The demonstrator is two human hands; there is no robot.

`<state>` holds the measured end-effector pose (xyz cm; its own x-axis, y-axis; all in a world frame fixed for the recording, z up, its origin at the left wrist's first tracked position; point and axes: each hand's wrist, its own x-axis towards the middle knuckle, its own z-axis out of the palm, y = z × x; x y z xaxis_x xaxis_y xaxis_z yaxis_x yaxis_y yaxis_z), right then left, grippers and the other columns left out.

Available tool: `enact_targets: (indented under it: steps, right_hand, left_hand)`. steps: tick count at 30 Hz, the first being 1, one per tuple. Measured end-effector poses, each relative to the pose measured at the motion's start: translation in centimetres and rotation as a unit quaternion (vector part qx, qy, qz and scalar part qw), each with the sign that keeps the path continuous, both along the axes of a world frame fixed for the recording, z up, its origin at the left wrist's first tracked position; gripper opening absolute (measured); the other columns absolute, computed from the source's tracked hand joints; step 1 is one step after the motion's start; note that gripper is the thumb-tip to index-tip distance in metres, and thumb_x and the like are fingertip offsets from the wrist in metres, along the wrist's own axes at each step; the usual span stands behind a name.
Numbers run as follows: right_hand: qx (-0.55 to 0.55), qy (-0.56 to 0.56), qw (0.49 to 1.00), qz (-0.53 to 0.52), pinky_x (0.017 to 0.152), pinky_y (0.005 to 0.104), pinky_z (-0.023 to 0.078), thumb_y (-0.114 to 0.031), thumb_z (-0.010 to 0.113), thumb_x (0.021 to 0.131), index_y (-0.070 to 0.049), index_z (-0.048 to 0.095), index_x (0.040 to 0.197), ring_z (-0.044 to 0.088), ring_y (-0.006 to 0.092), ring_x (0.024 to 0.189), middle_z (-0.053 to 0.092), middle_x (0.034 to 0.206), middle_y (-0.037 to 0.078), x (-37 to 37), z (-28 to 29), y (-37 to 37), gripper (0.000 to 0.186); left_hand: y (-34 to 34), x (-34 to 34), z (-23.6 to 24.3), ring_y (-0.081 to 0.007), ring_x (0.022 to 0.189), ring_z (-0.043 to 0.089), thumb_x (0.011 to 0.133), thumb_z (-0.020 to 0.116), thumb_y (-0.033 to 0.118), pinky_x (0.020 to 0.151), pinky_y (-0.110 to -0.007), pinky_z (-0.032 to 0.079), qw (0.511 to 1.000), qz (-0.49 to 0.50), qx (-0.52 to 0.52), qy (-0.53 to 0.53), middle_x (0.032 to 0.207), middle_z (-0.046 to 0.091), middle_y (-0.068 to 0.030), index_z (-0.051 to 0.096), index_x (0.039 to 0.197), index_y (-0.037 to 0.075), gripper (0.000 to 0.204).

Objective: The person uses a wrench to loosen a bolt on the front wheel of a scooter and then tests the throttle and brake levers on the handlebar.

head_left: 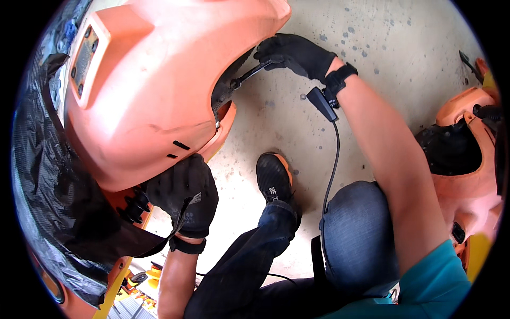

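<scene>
A large orange plastic-looking housing fills the upper left. My right hand, in a black glove, is at the housing's far right edge and closed on a thin metal wrench. The wrench's ring end sits against a bolt area in the dark recess under the edge. My left hand, also gloved in black, reaches beneath the housing's lower edge, beside a black ribbed part. The left fingers are hidden there, so I cannot see what they touch.
Black plastic sheeting drapes along the left side. Another orange machine part with a dark opening stands at the right. A cable hangs from a small black device at my right wrist. The concrete floor is speckled with dark spots.
</scene>
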<state>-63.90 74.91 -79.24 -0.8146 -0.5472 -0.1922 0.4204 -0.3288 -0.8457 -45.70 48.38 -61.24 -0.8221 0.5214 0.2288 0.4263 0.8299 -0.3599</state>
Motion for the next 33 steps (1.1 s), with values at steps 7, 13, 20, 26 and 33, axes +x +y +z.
enact_targets:
  steps: [7, 13, 20, 26, 33]
  right_hand:
    - [-0.131, -0.101, 0.985, -0.052, 0.103, 0.0389, 0.046, -0.002, 0.051, 0.091, 0.006, 0.045, 0.126, 0.057, 0.0282, 0.115, 0.056, 0.126, 0.02, 1.7, 0.1, -0.9, 0.036]
    - [-0.189, -0.091, 0.978, -0.026, 0.102, 0.0375, 0.045, -0.013, 0.055, 0.094, 0.0, 0.048, 0.128, 0.056, 0.0243, 0.117, 0.055, 0.128, 0.014, 2.5, -0.7, -1.7, 0.037]
    - [0.108, -0.061, 0.992, 0.002, 0.083, 0.0304, 0.054, -0.032, 0.057, 0.096, -0.005, 0.059, 0.112, 0.06, 0.0122, 0.094, 0.062, 0.11, 0.006, 1.5, 1.1, -1.6, 0.032]
    - [0.228, 0.096, 0.969, 0.009, 0.062, 0.0265, 0.052, -0.027, 0.052, 0.096, -0.004, 0.063, 0.101, 0.059, 0.0116, 0.071, 0.062, 0.08, 0.004, 2.2, 6.7, -2.8, 0.026]
    - [0.333, 0.271, 0.903, -0.002, 0.061, 0.0282, 0.052, -0.027, 0.045, 0.099, -0.003, 0.062, 0.103, 0.059, 0.0149, 0.071, 0.063, 0.082, 0.006, 2.4, 7.9, -3.0, 0.03]
  left_hand:
    - [0.0, 0.4, 0.6, -0.022, 0.079, 0.059, 0.077, 0.066, 0.014, 0.069, -0.038, 0.039, 1.0, 0.022, -0.007, -0.001, 0.08, 0.061, -0.0012, 0.064, 0.085, 0.013, 0.009]
    - [0.0, 0.7, 0.6, -0.0225, 0.079, 0.06, 0.077, 0.066, 0.012, 0.069, -0.038, 0.038, 1.0, 0.019, 0.007, 0.006, 0.08, 0.062, -0.0016, 0.064, 0.085, 0.013, 0.008]
    - [0.2, 0.4, 0.6, -0.0235, 0.079, 0.06, 0.079, 0.066, 0.011, 0.072, -0.039, 0.04, 1.0, 0.006, 0.003, 0.02, 0.081, 0.063, -0.0035, 0.065, 0.087, 0.011, 0.008]
    - [-0.4, 0.8, 0.2, -0.0245, 0.08, 0.06, 0.081, 0.065, 0.012, 0.071, -0.039, 0.04, 1.0, 0.006, 0.005, 0.017, 0.083, 0.062, -0.0042, 0.064, 0.088, 0.01, 0.007]
    - [-0.2, 0.6, 0.6, -0.0246, 0.079, 0.059, 0.081, 0.064, 0.012, 0.067, -0.039, 0.041, 1.0, -0.016, -0.014, 0.021, 0.082, 0.062, -0.0039, 0.063, 0.088, 0.01, 0.007]
